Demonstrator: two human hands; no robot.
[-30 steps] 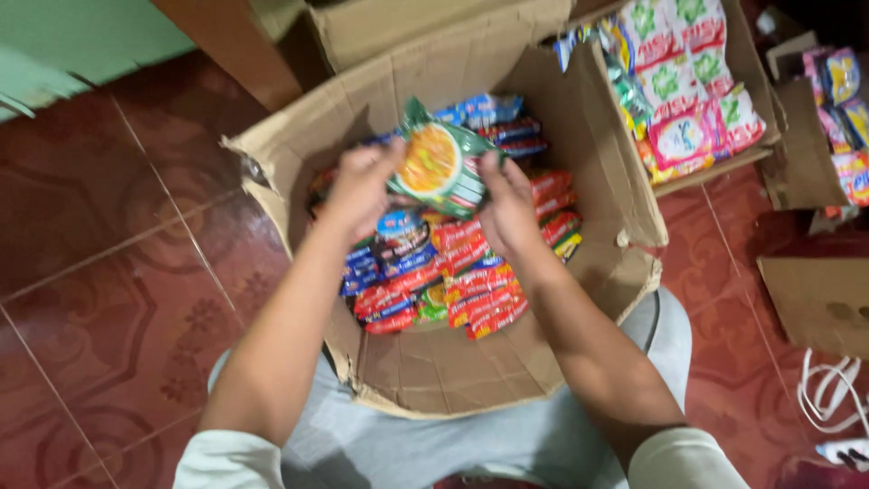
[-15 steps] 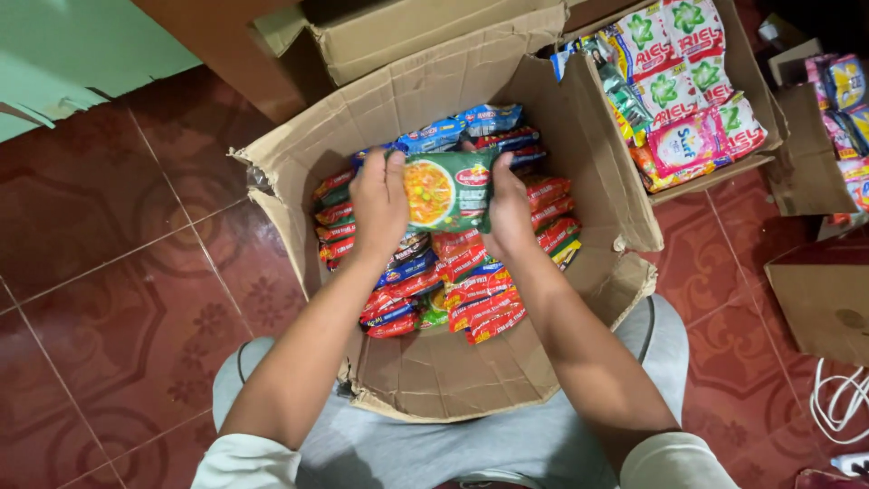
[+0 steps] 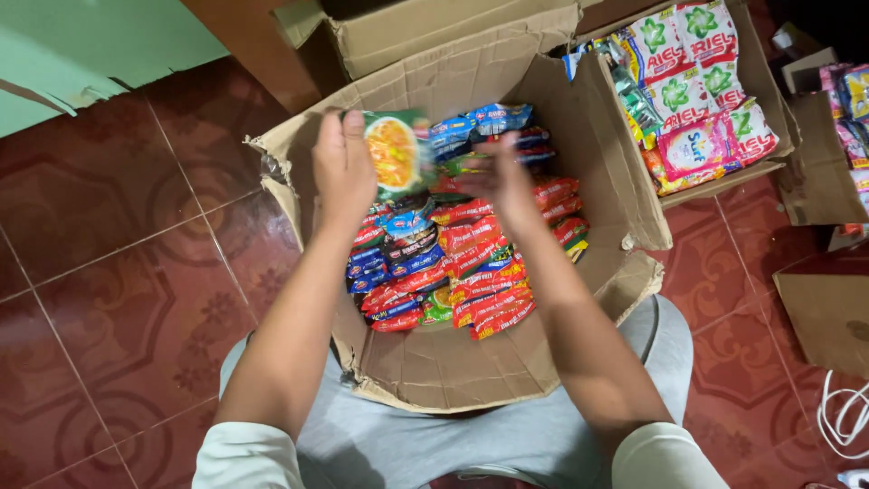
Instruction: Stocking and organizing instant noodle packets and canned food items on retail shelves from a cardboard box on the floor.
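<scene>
In the middle of the frame, a large cardboard box (image 3: pixel 453 362) is sitting open on the red tiled floor (image 3: pixel 118 299), holding rows of red and blue snack packets (image 3: pixel 457 272). The left hand (image 3: pixel 342 167) is gripping a green packet (image 3: pixel 396 152) above the rows, near the box's upper left corner. The right hand (image 3: pixel 501 181) is hovering just beside it, fingers spread and blurred. At upper right, a second box (image 3: pixel 769 127) is holding green and pink sachets (image 3: pixel 697 81).
</scene>
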